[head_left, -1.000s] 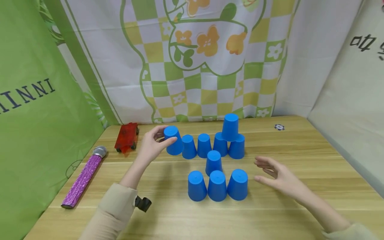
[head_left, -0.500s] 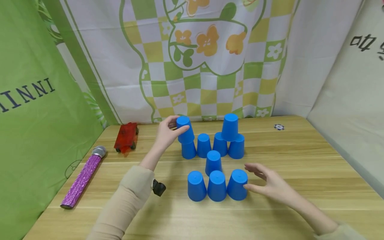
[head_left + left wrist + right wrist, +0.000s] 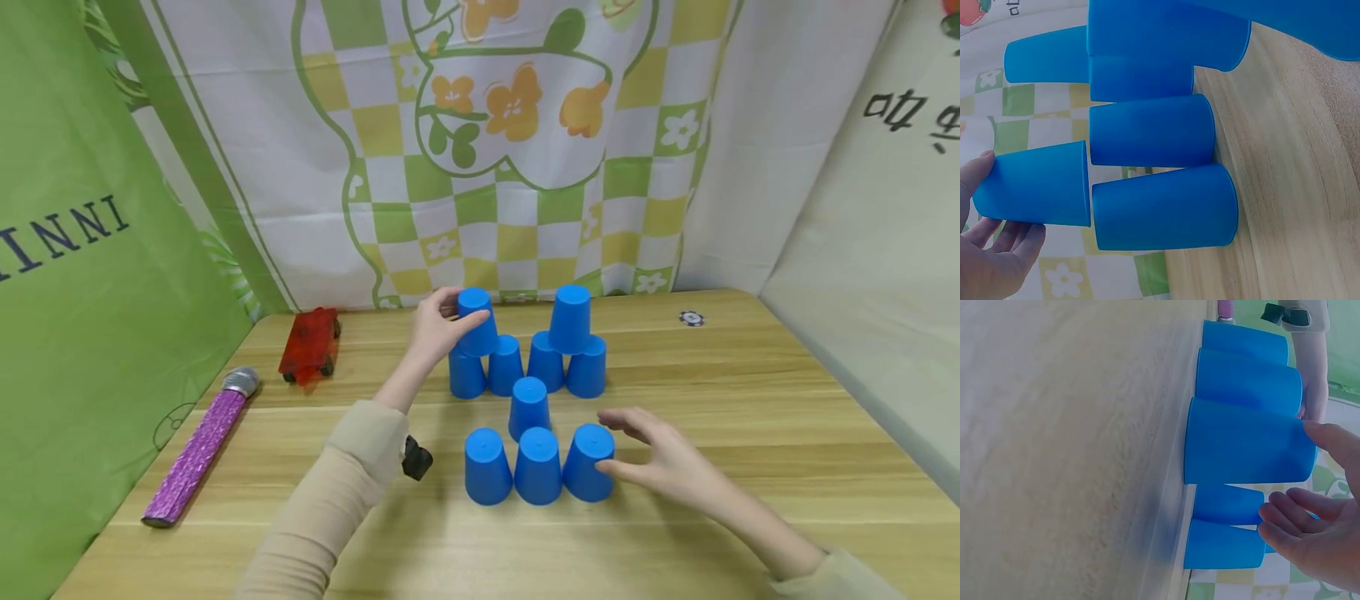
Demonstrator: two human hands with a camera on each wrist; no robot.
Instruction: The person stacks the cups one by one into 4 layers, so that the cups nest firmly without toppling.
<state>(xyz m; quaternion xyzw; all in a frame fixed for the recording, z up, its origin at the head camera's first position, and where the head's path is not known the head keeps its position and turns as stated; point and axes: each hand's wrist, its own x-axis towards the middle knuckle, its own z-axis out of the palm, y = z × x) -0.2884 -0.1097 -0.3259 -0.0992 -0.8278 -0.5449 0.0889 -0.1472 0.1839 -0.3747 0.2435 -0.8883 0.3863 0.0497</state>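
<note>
Head view: we gripped an upside-down cup [image 3: 476, 322] in our left hand [image 3: 435, 329], resting upright atop the back row's two leftmost cups. Our right hand [image 3: 660, 462], fingers relaxed, touched the front row's right cup [image 3: 589, 463].

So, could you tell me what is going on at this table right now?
A person is stacking upside-down blue cups on a wooden table. The left hand grips a cup on top of the left end of the back row, where another cup already sits on the right end. The right hand touches the right cup of the front row, fingers relaxed. A purple microphone and a red toy lie to the left.
</note>
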